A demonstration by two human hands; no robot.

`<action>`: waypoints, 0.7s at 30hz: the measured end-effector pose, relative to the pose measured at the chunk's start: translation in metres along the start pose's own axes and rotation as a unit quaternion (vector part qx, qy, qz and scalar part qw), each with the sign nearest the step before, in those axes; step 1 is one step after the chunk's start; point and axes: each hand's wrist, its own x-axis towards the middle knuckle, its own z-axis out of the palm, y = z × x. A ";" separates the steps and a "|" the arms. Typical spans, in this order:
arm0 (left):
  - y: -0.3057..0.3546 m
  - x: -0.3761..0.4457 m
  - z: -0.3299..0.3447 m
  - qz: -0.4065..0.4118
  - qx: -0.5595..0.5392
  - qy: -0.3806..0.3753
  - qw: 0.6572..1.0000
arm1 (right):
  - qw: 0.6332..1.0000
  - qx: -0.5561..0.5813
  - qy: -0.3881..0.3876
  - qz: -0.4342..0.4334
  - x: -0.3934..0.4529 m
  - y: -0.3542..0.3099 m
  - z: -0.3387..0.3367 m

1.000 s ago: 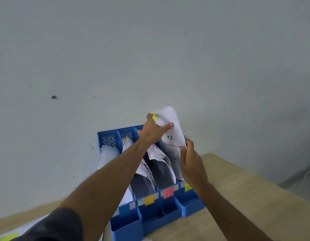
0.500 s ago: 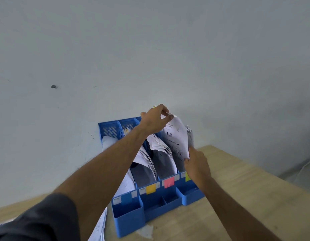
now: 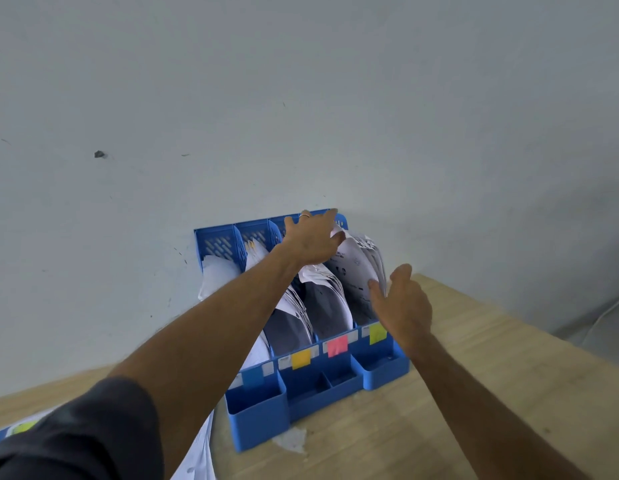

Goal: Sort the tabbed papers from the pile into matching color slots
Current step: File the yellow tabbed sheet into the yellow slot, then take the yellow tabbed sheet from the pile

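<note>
We are reaching both arms toward the blue file organizer [image 3: 301, 389] that is standing on the wooden tabletop [image 3: 474, 393] against the pale wall [image 3: 301, 98]. Our left hand [image 3: 313, 239] is stretching over the back of the organizer with its fingers [image 3: 332, 214] spread and released, the palm lying on the top edge of the printed paper [image 3: 353, 271] that is sitting in the rightmost slot, the one marked with the yellow-green tab [image 3: 377, 333]. Our right hand [image 3: 403, 306] is hovering just beside that same slot, fingers loosely extended and grasping nothing, one fingertip touching the side edge of the sheets. The next slot to the left is carrying a pink tab [image 3: 337, 345] and is holding curled papers; the one after it is showing an orange-yellow tab [image 3: 300, 359] and more sheets. The leftmost slot has a blue tab [image 3: 252, 377], partly hidden behind our left forearm. At the lower left, the pile of papers [image 3: 197, 455] is lying on the tabletop under our dark sleeve [image 3: 86, 431], with a yellow-green tab peeking out at its edge. A small white scrap [image 3: 290, 441] is lying in front of the organizer.
</note>
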 end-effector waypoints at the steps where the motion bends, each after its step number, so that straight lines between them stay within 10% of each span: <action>1: 0.001 -0.001 0.002 -0.001 0.027 -0.010 1.000 | 1.000 0.004 0.000 -0.004 0.000 -0.001 0.001; 9: 0.007 -0.008 0.014 -0.007 0.136 -0.097 0.986 | 0.997 -0.067 -0.035 -0.024 0.000 -0.002 0.008; 21: -0.038 -0.074 -0.021 0.057 -0.034 0.036 0.997 | 0.964 0.160 0.068 -0.202 -0.036 -0.078 0.002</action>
